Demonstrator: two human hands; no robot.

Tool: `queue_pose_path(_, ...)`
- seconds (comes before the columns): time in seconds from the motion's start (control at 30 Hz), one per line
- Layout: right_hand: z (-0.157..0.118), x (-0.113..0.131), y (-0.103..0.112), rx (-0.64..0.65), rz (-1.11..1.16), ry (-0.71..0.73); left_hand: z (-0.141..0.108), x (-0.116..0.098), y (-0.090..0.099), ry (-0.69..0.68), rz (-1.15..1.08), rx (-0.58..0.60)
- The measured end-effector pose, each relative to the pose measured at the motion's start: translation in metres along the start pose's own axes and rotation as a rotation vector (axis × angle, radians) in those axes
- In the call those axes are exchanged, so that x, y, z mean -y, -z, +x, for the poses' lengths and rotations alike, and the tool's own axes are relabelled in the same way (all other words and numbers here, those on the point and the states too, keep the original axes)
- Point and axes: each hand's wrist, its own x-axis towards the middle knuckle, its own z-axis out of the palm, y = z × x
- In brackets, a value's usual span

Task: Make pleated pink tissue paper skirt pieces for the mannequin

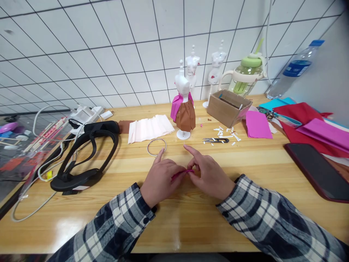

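Between my hands is a small folded strip of magenta paper or fabric (190,170); I cannot tell which material. My left hand (163,178) pinches its left part, mostly hidden by the fingers, with the index finger stretched forward. On its right end my right hand (208,173) pinches with thumb and fingers, index finger pointing ahead. Just beyond the left fingertips lies a thin metal ring (156,147). Past the hands stands a small white mannequin (182,83) wearing a brown pleated skirt (185,115) and a magenta piece (177,106) behind it.
Thread snips (215,140) lie among white scraps, near a cardboard box (229,109) and a magenta sheet (258,124). A pale pleated sheet (150,128) and a black head strap (87,156) are left. At right are a phone (319,171) and red fabric (300,123).
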Motion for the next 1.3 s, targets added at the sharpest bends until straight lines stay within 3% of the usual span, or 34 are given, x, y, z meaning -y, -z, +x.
queue_pose_path(0.13,0.000,-0.001,0.004,-0.060,0.056,0.030,0.001,0.004,0.000,0.095,-0.160,0.090)
queue_pose_path(0.23,0.001,-0.001,0.013,-0.127,0.116,0.091,0.001,0.005,0.001,0.260,-0.322,0.155)
queue_pose_path(0.37,0.001,-0.003,0.016,-0.052,0.114,0.115,0.001,0.005,0.003,0.398,-0.524,0.224)
queue_pose_path(0.73,0.001,-0.006,0.011,-0.069,-0.112,0.147,0.004,0.000,0.007,0.430,-0.744,0.216)
queue_pose_path(1.03,0.001,-0.002,0.014,-0.128,-0.200,0.248,0.003,0.003,0.003,0.420,-0.741,0.125)
queue_pose_path(1.13,0.000,0.000,0.016,-0.146,-0.200,0.300,0.003,0.001,0.006,0.462,-0.777,0.081)
queue_pose_path(1.3,-0.002,-0.001,0.016,-0.176,-0.165,0.301,0.003,0.002,0.007,0.559,-0.825,0.110)
